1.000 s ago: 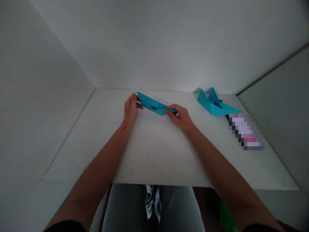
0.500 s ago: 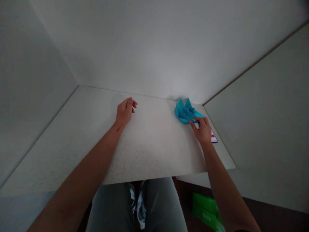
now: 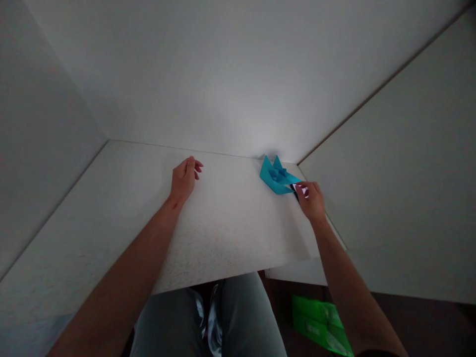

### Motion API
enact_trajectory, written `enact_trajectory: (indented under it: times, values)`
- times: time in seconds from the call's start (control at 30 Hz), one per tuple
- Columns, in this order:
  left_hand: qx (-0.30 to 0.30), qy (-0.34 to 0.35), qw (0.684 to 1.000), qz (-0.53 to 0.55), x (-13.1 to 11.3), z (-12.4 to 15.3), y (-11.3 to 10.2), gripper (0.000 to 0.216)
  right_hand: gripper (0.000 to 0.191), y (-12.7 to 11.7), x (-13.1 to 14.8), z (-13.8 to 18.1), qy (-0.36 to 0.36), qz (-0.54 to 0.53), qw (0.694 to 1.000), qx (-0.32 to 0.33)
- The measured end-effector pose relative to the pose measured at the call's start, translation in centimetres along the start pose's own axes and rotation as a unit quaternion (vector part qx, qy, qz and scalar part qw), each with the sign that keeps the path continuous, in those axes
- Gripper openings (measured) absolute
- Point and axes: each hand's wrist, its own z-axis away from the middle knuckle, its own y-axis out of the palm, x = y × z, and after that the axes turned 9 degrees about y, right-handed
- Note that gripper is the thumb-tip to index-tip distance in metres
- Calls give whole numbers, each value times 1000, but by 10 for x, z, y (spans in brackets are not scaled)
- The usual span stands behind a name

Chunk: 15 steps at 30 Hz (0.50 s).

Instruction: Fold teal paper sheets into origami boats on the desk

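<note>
Blue folded paper boats (image 3: 275,178) sit bunched together at the far right corner of the white table (image 3: 230,223). My right hand (image 3: 311,201) lies just to the right of them, its fingers curled over the far end of a small phone (image 3: 300,190) with a lit screen; most of the phone is hidden under the hand. My left hand (image 3: 183,178) rests on its edge on the table further left, fingers loosely bent and apart, holding nothing.
White panels wall in the table on the left, back and right. The table's near edge runs above my lap in grey trousers (image 3: 241,322). A green bag or sheet (image 3: 320,325) lies on the dark floor at lower right.
Both hands let go of the blue paper boat held mid-table; it now sits with the other boat at the right. My right hand moved right onto the phone, and my view turned right.
</note>
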Motion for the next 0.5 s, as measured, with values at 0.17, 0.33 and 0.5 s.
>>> enact_trajectory:
  times: [0.17, 0.33, 0.5]
  values:
    - [1, -1, 1000, 0, 1, 0, 0, 57, 41, 10, -15, -64, -2, 13, 991, 131]
    - [4, -2, 1000, 2, 6, 1, -2, 57, 37, 18, -14, -85, -29, 32, 986, 163]
    - [7, -4, 1000, 0, 7, 1, -2, 57, 36, 17, -2, -62, -130, 57, 971, 193]
